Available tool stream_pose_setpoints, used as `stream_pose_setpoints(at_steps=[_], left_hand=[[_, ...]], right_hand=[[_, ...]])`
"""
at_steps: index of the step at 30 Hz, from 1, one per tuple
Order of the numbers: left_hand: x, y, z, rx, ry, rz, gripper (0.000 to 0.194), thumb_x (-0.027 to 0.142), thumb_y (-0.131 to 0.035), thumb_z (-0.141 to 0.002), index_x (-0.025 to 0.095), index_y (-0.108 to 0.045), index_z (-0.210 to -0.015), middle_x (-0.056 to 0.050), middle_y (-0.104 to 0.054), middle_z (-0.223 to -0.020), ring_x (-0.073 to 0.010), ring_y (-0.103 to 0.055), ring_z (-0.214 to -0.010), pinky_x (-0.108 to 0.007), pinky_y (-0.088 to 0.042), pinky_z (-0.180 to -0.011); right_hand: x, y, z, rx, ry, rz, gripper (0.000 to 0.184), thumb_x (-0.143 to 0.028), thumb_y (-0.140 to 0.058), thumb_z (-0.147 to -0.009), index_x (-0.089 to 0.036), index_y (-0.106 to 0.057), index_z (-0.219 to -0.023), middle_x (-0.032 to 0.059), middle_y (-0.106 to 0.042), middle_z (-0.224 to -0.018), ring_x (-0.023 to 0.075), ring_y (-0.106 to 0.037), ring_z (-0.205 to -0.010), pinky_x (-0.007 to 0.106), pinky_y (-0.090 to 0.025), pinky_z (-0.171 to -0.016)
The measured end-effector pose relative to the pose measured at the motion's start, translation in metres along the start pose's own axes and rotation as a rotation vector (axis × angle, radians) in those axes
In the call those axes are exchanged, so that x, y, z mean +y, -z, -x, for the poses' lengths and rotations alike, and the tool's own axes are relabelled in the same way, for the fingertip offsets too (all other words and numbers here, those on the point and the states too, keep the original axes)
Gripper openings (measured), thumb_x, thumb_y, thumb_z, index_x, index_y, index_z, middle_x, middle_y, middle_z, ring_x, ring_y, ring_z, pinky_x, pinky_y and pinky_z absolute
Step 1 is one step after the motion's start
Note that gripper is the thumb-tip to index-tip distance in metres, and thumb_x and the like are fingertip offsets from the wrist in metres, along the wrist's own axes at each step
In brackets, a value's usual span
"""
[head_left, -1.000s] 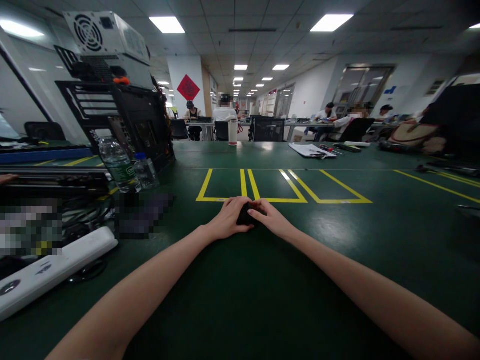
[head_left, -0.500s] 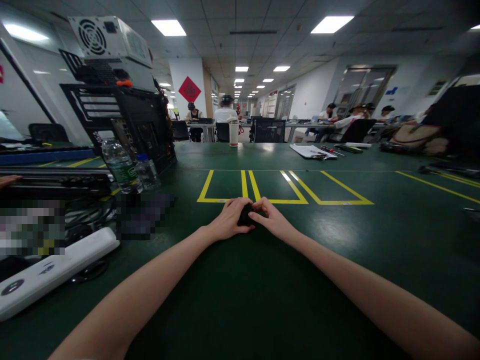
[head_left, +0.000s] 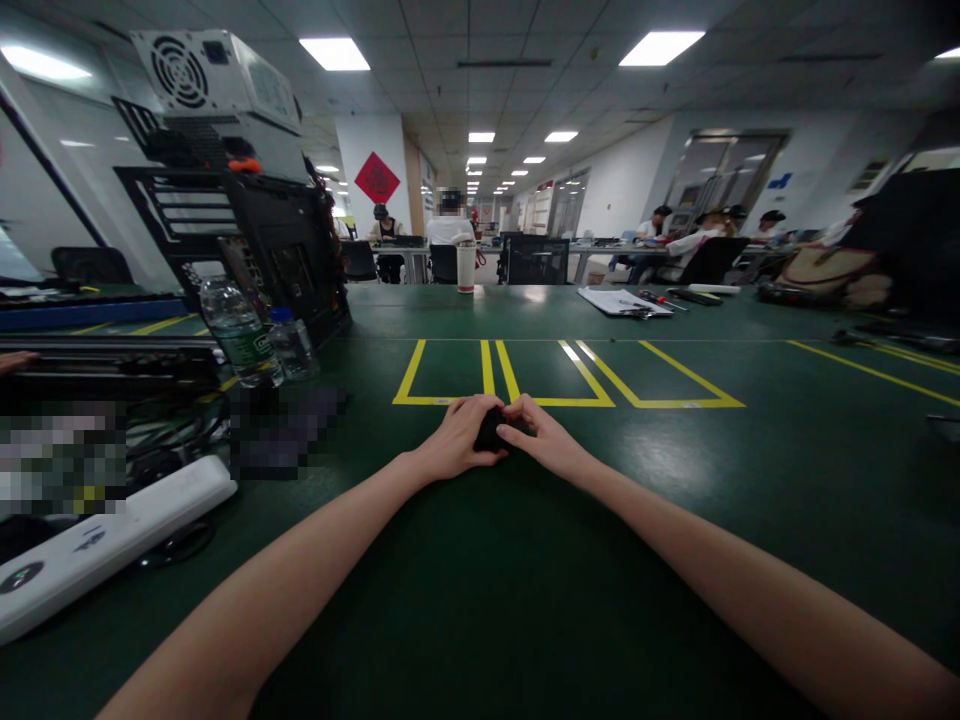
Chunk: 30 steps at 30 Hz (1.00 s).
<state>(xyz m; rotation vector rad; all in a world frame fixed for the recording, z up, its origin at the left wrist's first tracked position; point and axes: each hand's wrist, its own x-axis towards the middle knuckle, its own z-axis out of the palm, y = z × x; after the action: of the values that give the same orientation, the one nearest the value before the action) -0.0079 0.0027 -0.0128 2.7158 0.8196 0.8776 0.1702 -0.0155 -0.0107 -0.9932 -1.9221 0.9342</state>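
Note:
A small black rounded object [head_left: 490,430] sits between my hands, low over the green table [head_left: 495,580]; its kind is hard to make out, as fingers cover much of it. My left hand [head_left: 459,436] wraps around its left side, thumb toward me and fingers over the far side. From the right, my right hand [head_left: 541,436] is closed on it with thumb and bent index finger at its edge. Just beyond the hands, yellow tape outlines [head_left: 504,402] mark the tabletop.
On the left stand an open black computer case [head_left: 281,250] with a power supply [head_left: 217,75] on top, two plastic bottles [head_left: 238,335] and a white power strip [head_left: 120,545]. Farther back are a paper cup [head_left: 466,268] and a clipboard [head_left: 624,302]. Several people sit at distant desks.
The view has shifted very slightly. Both hands keep the same hold on the black object, with no clear movement of the fingers.

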Motion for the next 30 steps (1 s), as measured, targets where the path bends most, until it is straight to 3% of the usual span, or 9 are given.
stream_pose_setpoints(at_steps=[9, 15, 20, 24, 27, 30], left_hand=[[0.0, -0.001, 0.0, 0.007, -0.001, -0.01, 0.059, 0.029, -0.061, -0.069, 0.022, -0.027, -0.117, -0.007, -0.044, -0.113, -0.0222, -0.041, -0.109, -0.041, -0.025, -0.097], [0.0, 0.0, 0.0, 0.002, 0.002, -0.016, 0.053, 0.026, -0.059, -0.07, 0.022, -0.03, -0.114, -0.006, -0.045, -0.112, -0.021, -0.041, -0.109, -0.04, -0.023, -0.098], [0.0, -0.001, 0.0, 0.007, 0.012, -0.014, 0.054, 0.028, -0.06, -0.07, 0.022, -0.029, -0.114, -0.006, -0.045, -0.112, -0.0214, -0.041, -0.109, -0.04, -0.024, -0.098], [0.001, -0.001, -0.001, 0.01, 0.034, -0.013, 0.054, 0.028, -0.06, -0.07, 0.022, -0.03, -0.114, -0.006, -0.045, -0.111, -0.0219, -0.042, -0.107, -0.041, -0.025, -0.097], [0.001, -0.001, -0.001, 0.007, 0.041, -0.01, 0.053, 0.028, -0.059, -0.07, 0.023, -0.03, -0.113, -0.006, -0.045, -0.111, -0.0223, -0.043, -0.107, -0.042, -0.025, -0.096], [0.001, -0.001, -0.001, 0.009, 0.041, -0.012, 0.052, 0.027, -0.059, -0.069, 0.023, -0.03, -0.113, -0.006, -0.045, -0.11, -0.0225, -0.043, -0.106, -0.042, -0.025, -0.096]], right_hand=[[0.01, -0.003, -0.007, 0.044, -0.042, 0.021, 0.025, -0.033, -0.053, -0.074, -0.019, -0.048, -0.095, 0.0035, -0.054, -0.095, 0.0186, -0.051, -0.093, 0.04, -0.039, -0.085], [0.007, -0.002, -0.001, 0.026, 0.053, 0.011, 0.03, -0.026, -0.061, -0.068, -0.021, -0.047, -0.094, 0.0009, -0.052, -0.097, 0.0175, -0.05, -0.095, 0.038, -0.038, -0.088], [0.01, -0.007, -0.004, 0.066, 0.001, -0.086, 0.017, -0.033, -0.052, -0.076, -0.022, -0.047, -0.088, 0.0003, -0.054, -0.09, 0.0161, -0.053, -0.089, 0.036, -0.042, -0.082], [0.018, -0.009, -0.01, 0.092, -0.059, -0.174, 0.023, -0.033, -0.054, -0.074, -0.021, -0.047, -0.091, 0.0022, -0.056, -0.093, 0.0164, -0.054, -0.091, 0.035, -0.044, -0.082], [0.019, -0.008, -0.009, 0.069, -0.099, -0.15, 0.027, -0.034, -0.054, -0.074, -0.019, -0.048, -0.095, 0.0041, -0.056, -0.096, 0.0178, -0.054, -0.095, 0.038, -0.042, -0.085], [0.015, -0.006, -0.005, 0.028, -0.043, -0.129, 0.024, -0.03, -0.056, -0.073, -0.021, -0.049, -0.094, 0.0026, -0.055, -0.098, 0.018, -0.053, -0.098, 0.038, -0.041, -0.087]])
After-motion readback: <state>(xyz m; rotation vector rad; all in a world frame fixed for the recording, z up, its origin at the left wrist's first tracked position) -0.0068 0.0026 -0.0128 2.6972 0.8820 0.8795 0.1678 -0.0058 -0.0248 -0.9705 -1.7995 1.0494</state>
